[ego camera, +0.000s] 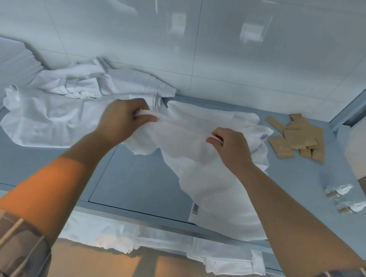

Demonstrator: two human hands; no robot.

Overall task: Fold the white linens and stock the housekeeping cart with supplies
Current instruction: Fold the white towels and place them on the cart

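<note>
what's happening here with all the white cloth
A person is folding linens at a blue-grey table. Both the left hand and the right hand pinch the edge of one white cloth that hangs over the near edge. A crumpled pile lies to the left, tan packets and small bottles to the right.

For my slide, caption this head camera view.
Both hands, left and right, pinch a white linen on the blue table.

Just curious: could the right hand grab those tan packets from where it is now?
Probably yes, once freed: the right hand pinches the white linen, and the tan packets lie uncovered just beyond it.
</note>
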